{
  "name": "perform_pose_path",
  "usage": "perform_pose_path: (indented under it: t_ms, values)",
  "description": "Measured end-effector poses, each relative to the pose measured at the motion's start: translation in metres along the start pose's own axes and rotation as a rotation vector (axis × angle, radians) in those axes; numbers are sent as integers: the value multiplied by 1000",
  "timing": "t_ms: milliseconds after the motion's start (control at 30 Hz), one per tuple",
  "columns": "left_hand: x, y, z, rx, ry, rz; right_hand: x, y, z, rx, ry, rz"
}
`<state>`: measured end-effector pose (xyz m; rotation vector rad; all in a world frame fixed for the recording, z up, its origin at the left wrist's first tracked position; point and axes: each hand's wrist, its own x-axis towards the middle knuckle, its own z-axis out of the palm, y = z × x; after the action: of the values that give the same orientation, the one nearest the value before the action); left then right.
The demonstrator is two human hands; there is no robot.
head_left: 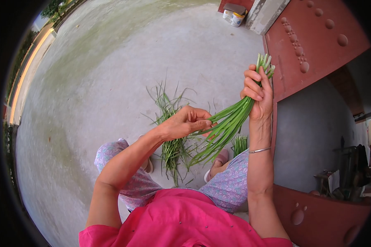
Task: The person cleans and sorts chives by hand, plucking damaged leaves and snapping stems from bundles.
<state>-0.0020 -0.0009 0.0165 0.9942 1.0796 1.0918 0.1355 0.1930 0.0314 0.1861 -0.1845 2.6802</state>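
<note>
A seated person in a pink top [185, 218] is holding a bunch of long green leaves [233, 116] in front of the body, above a pale concrete floor [99, 78].
The right hand [259, 92] is gripping the bunch near its pale stem ends, which are pointing up, while the leaves are slanting down toward the left; a bracelet [259, 150] is circling that forearm. The left hand [185, 122] is pinching leaves at the bunch's near side between thumb and fingers. Below, loose leaves [174, 154] are lying in a heap between the feet, and a smaller green bunch [239, 145] is resting beside the right knee.
</note>
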Motion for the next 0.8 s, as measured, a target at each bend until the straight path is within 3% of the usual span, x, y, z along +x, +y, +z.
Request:
perform_pose_path:
  t_ms: [233, 433, 633, 800]
  values:
    - [1, -8, -2, 5, -38, 12, 0, 11, -3, -129, 70, 10]
    - [2, -1, 9, -90, 147, 72, 2, 29, -7, -325, 148, -9]
    - [5, -15, -5, 330, 366, 340, 5, 37, -18, -426, 261, -99]
    - [1, -8, 8, 366, 382, 284, 8, 41, -18, -488, 314, -173]
